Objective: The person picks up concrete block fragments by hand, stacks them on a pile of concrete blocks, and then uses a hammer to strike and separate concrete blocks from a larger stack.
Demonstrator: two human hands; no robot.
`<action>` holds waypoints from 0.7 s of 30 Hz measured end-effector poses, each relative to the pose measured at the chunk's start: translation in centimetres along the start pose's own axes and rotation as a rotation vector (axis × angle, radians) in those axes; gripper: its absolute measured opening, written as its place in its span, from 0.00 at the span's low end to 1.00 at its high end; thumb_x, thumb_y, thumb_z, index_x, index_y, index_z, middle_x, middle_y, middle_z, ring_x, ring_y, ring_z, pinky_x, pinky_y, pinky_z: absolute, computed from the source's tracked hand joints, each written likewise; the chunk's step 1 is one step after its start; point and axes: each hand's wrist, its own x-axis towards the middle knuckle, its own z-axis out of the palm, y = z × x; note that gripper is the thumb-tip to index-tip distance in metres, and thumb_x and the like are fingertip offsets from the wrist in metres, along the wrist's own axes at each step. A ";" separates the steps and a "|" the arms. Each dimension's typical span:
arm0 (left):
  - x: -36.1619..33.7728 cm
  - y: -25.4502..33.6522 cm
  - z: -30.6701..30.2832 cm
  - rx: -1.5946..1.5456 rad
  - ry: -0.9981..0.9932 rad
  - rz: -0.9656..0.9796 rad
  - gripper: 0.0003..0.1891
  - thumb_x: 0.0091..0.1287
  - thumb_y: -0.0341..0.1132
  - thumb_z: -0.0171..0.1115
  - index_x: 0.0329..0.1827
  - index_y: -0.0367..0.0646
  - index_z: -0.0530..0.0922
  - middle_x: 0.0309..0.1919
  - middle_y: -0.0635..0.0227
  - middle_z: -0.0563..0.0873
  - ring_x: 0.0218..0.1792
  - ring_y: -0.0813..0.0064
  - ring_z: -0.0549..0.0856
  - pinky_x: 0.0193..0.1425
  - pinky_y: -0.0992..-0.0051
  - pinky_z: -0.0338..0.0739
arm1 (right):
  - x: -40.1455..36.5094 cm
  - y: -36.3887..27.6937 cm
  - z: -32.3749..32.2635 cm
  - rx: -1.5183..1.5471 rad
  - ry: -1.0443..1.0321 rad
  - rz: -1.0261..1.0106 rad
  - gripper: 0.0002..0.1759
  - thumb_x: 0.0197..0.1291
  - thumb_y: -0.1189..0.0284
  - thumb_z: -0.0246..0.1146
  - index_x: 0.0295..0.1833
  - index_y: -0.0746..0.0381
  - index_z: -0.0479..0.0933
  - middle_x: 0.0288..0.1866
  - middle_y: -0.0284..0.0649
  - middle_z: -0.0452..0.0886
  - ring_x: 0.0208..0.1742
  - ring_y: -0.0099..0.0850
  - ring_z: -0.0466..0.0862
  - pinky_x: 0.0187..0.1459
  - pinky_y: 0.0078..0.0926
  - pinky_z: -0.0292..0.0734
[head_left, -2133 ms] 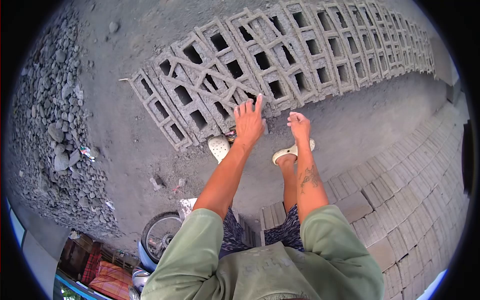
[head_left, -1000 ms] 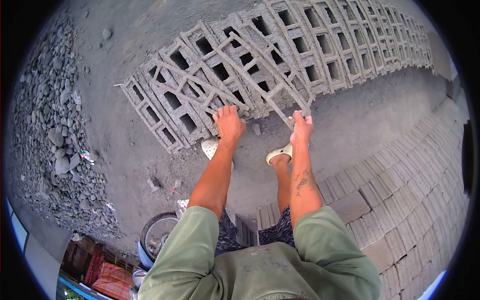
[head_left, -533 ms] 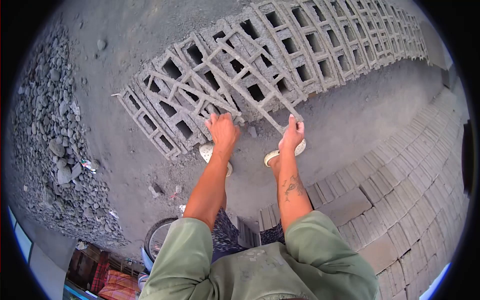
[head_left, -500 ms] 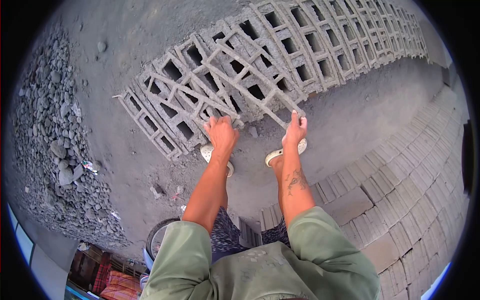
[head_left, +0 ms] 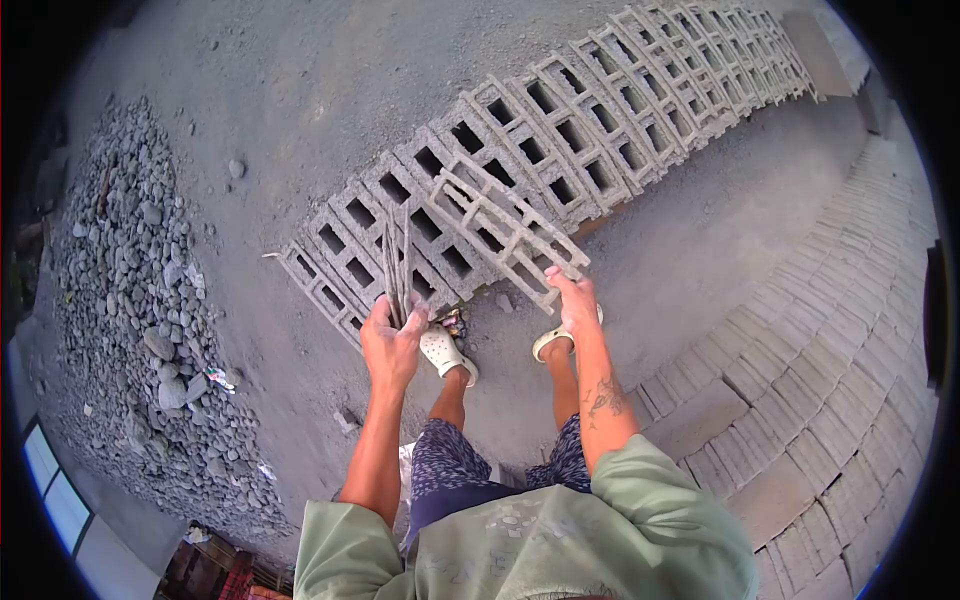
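My left hand (head_left: 392, 345) is closed around the lower ends of several thin, cement-crusted frames (head_left: 396, 262), held upright and seen edge-on. My right hand (head_left: 572, 300) pinches the near end of a grey ladder-like frame (head_left: 513, 237) with rectangular openings; a second frame edge shows against it. This frame overlaps the long row of hollow concrete blocks (head_left: 572, 132) in view. The blocks stand side by side with their dark openings facing up. Below my left hand, a white clog (head_left: 447, 354) covers part of the ground near the row.
Loose stones (head_left: 150, 300) form a heap at the left. Tightly packed grey blocks (head_left: 800, 400) spread across the lower right. A small stone (head_left: 347, 420) lies near my left foot, and a flat slab (head_left: 815, 55) stands beyond the row's far end.
My left hand has come down and left, and its frames have left the block tops and turned edge-on. My right hand has drawn its frame slightly lower. The whole view has shifted.
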 end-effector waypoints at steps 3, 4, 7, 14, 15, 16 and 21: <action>-2.3 4.6 0.8 -0.257 -0.018 -0.087 0.07 0.58 0.30 0.63 0.37 0.37 0.77 0.24 0.72 0.80 0.23 0.85 0.78 0.28 0.83 0.70 | -6.0 -4.4 1.6 -0.188 0.071 -0.169 0.16 0.45 0.75 0.65 0.43 0.65 0.79 0.39 0.34 0.80 0.40 0.25 0.78 0.43 0.24 0.71; -3.3 5.9 1.8 -0.249 -0.084 -0.126 0.08 0.57 0.30 0.63 0.37 0.37 0.77 0.24 0.72 0.80 0.23 0.84 0.78 0.28 0.82 0.70 | -8.1 -5.9 1.5 -0.295 -0.065 -0.177 0.16 0.46 0.73 0.65 0.43 0.66 0.79 0.39 0.38 0.80 0.41 0.29 0.79 0.44 0.25 0.72; -7.1 9.6 6.2 -0.062 -0.245 -0.136 0.10 0.56 0.33 0.63 0.37 0.36 0.78 0.22 0.71 0.80 0.24 0.85 0.77 0.27 0.82 0.68 | -11.6 -7.8 -0.8 -0.672 -0.150 -0.292 0.20 0.46 0.68 0.64 0.44 0.70 0.78 0.40 0.46 0.81 0.43 0.35 0.80 0.45 0.29 0.73; -14.3 14.1 19.5 0.233 -0.448 0.033 0.13 0.52 0.35 0.62 0.37 0.35 0.79 0.33 0.48 0.83 0.38 0.53 0.83 0.42 0.62 0.74 | -16.4 -11.6 -11.1 0.015 -0.061 0.047 0.29 0.61 0.53 0.53 0.55 0.67 0.71 0.51 0.46 0.77 0.54 0.33 0.75 0.58 0.31 0.64; -15.2 14.8 21.3 0.252 -0.498 0.011 0.13 0.51 0.34 0.62 0.37 0.35 0.79 0.33 0.47 0.83 0.38 0.52 0.83 0.42 0.62 0.74 | -16.9 -11.9 -13.1 0.218 -0.099 0.044 0.26 0.64 0.50 0.49 0.52 0.62 0.72 0.47 0.37 0.78 0.48 0.29 0.76 0.52 0.26 0.65; -16.2 15.5 23.1 0.258 -0.539 0.060 0.13 0.51 0.34 0.61 0.37 0.35 0.78 0.32 0.47 0.82 0.38 0.51 0.82 0.42 0.61 0.74 | -17.4 -12.4 -15.4 0.278 -0.113 0.039 0.27 0.63 0.49 0.51 0.53 0.63 0.72 0.48 0.37 0.78 0.50 0.29 0.75 0.53 0.27 0.65; -18.4 19.8 31.5 0.303 -0.880 0.155 0.16 0.49 0.29 0.59 0.42 0.34 0.78 0.34 0.43 0.81 0.43 0.47 0.80 0.45 0.58 0.74 | -17.3 -17.2 -23.0 0.326 -0.110 0.052 0.29 0.54 0.54 0.63 0.56 0.62 0.70 0.53 0.36 0.76 0.57 0.30 0.72 0.62 0.31 0.60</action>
